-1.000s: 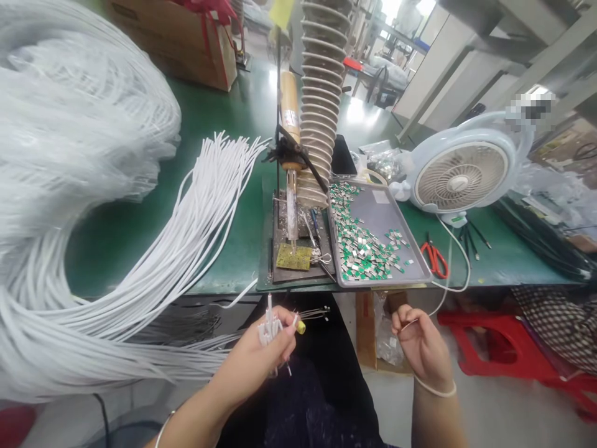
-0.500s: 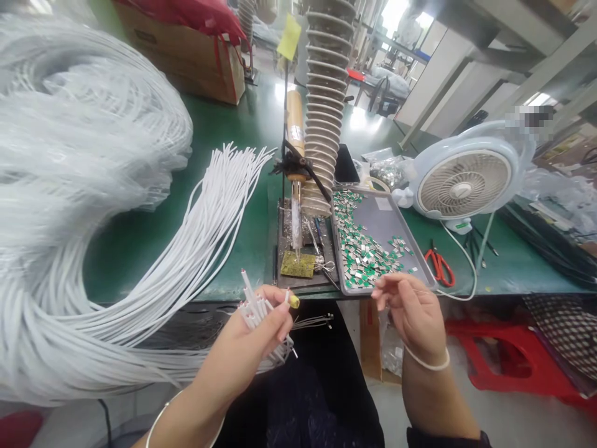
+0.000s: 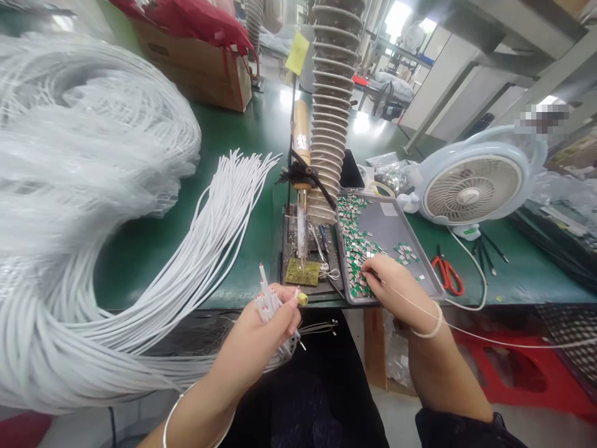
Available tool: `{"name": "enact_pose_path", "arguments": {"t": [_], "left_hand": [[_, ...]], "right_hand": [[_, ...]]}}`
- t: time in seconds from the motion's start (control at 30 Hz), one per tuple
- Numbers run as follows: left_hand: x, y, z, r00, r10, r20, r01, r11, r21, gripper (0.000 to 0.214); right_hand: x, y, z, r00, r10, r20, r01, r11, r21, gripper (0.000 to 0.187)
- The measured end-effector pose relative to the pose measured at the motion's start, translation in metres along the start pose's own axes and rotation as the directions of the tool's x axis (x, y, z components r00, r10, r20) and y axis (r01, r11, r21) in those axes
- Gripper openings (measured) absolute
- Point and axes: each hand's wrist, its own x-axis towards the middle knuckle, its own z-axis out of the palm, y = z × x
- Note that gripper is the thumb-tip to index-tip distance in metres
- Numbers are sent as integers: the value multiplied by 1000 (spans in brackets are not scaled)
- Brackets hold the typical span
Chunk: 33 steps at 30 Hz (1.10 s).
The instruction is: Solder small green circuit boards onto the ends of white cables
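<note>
My left hand (image 3: 265, 330) is closed round a bunch of white cables (image 3: 265, 302), their cut ends with reddish cores pointing up. A small yellow piece (image 3: 303, 299) shows at its fingertips; whether it is worn or held I cannot tell. Over the grey tray (image 3: 422, 264), my right hand (image 3: 401, 289) pinches at small green-and-silver connectors (image 3: 357, 249). A thin solder wire (image 3: 485, 339) runs from its fingers across the hand and off to the right. Whether a connector is between those fingertips is hidden. Left of the tray, a soldering iron (image 3: 302, 218) hangs tip-down over a yellowish sponge (image 3: 302, 272).
A large bundle of white cables (image 3: 153, 280) covers the left of the green table (image 3: 247, 267). A ribbed hose (image 3: 331, 112) hangs behind the iron. Right of the tray lie red-handled cutters (image 3: 448, 275) and a fan (image 3: 471, 186). A red stool (image 3: 517, 373) stands below.
My right hand has moved left and forward from the tray's front edge onto the connectors, its fingers now pinched. The left hand keeps its cables. The view has shifted slightly.
</note>
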Motion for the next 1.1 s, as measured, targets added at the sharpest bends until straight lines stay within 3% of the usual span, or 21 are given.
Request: {"name": "enact_pose_path", "arguments": {"t": [0.13, 0.27, 0.37, 0.53, 0.63, 0.8, 1.0, 1.1], "left_hand": [[3, 0, 1, 1000, -8, -4, 8, 1000, -29, 21], [3, 3, 4, 1000, -2, -18, 1, 998, -65, 20], [3, 5, 7, 999, 2, -32, -5, 995, -101, 21], [3, 2, 9, 999, 48, -20, -50, 996, -79, 18], [3, 0, 11, 996, 82, -31, -84, 995, -59, 18], [1, 1, 12, 991, 123, -51, -124, 992, -16, 16], [1, 3, 14, 984, 162, -78, -160, 987, 28, 15], [0, 4, 16, 977, 202, -64, -200, 979, 42, 12]], "right_hand": [[0, -1, 4, 995, -12, -95, 12, 1000, 1, 15], [-4, -11, 4, 962, -20, -271, 54, 991, 119, 18], [-8, -27, 5, 947, 24, -319, 63, 964, 258, 16], [-15, -59, 16, 967, 119, -227, 34, 817, 575, 8], [-13, -74, 25, 980, 139, -142, -5, 732, 681, 9], [-5, -89, 33, 984, 156, -90, -39, 673, 738, 9], [-1, -92, 35, 978, 169, -122, -17, 650, 760, 9], [-1, -92, 36, 977, 197, -75, -57, 589, 806, 8]]}}
